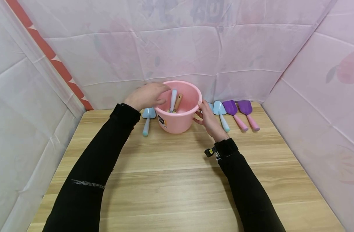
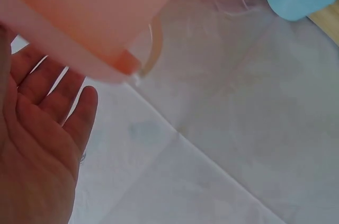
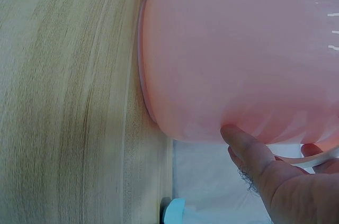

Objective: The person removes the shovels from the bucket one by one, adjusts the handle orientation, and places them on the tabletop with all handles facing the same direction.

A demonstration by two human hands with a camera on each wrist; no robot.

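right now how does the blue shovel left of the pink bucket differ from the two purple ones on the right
The blue shovel has a light blue scoop and pale blue handle; the purple shovels have purple scoops and pink handles. The blue shovel lies alone left of the pink bucket; the purple shovels lie side by side to its right. All lie flat on the table, scoops toward the wall.

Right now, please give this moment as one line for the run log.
left hand: open above pink bucket rim | right hand: holds bucket side | inside: two tool handles | table: wooden
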